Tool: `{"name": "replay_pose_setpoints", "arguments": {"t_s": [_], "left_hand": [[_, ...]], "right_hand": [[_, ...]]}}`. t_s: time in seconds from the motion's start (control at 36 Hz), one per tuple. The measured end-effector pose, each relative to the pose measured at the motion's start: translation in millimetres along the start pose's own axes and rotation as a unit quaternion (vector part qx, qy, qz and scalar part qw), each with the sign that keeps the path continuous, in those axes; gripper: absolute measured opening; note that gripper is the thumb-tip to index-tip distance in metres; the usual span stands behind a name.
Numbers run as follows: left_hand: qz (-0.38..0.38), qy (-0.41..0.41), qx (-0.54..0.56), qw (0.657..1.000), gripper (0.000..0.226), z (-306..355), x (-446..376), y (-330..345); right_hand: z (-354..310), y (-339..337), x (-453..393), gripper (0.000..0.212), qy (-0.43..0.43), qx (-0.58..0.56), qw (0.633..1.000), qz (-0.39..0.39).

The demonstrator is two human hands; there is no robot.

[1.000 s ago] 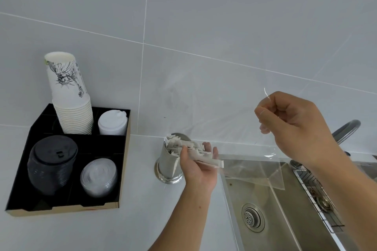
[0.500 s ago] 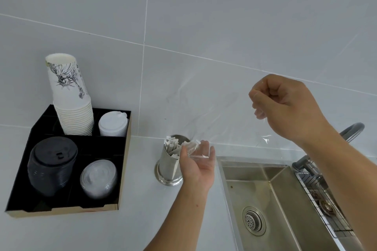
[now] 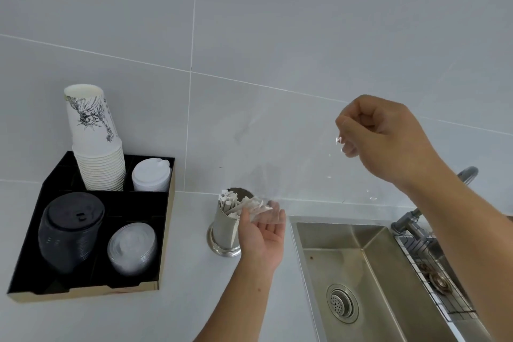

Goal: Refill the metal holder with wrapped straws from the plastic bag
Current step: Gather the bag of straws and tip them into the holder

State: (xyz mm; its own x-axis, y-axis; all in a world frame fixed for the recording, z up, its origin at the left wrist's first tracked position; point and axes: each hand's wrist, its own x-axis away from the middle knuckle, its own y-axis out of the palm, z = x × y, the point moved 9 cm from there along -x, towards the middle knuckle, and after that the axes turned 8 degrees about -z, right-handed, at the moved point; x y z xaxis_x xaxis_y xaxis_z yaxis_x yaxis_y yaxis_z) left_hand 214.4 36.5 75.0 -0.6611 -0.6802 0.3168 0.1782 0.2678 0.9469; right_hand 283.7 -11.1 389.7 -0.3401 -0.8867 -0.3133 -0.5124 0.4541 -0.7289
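Observation:
The metal holder (image 3: 223, 230) stands upright on the white counter, left of the sink, with white wrapped straws (image 3: 230, 201) poking out of its top. My left hand (image 3: 262, 233) is right beside its rim, palm up, thumb and fingers closed on the lower end of the clear plastic bag (image 3: 304, 176). A few straw ends lie at the bag's mouth, over the holder's rim. The bag is nearly see-through and slopes up to the right. My right hand (image 3: 380, 136) pinches its upper end, high in front of the wall.
A black tray (image 3: 163, 230) at the left holds stacked paper cups (image 3: 95, 147), white lids (image 3: 151, 175), black lids (image 3: 70, 230) and clear lids (image 3: 131, 250). A steel sink (image 3: 347, 258) lies to the right, with a faucet (image 3: 416, 219) and a wire rack (image 3: 438, 286).
My right hand has lifted the bag's far end higher. The straws that lay across my left hand have slid down into the holder. My left hand stays by the rim.

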Motion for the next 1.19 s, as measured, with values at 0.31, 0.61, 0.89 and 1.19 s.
{"name": "replay_pose_setpoints", "arguments": {"t_s": [0.31,0.61,0.89,1.19], "left_hand": [[0.026,0.009,-0.026,0.999,0.036,3,10,-5],[0.017,-0.011,-0.045,0.999,0.027,-4,20,-3],[0.039,0.008,-0.058,0.998,0.007,4,13,-5],[0.065,0.025,-0.068,0.995,0.012,9,6,-11]], "right_hand": [[-7,-24,16,0.017,-0.018,-0.001,1.000,0.023],[-11,-34,31,0.017,-0.038,-0.008,0.999,0.029],[-5,-19,30,0.016,-0.020,-0.011,1.000,0.011],[0,-8,24,0.018,-0.013,-0.005,1.000,-0.002]]}}
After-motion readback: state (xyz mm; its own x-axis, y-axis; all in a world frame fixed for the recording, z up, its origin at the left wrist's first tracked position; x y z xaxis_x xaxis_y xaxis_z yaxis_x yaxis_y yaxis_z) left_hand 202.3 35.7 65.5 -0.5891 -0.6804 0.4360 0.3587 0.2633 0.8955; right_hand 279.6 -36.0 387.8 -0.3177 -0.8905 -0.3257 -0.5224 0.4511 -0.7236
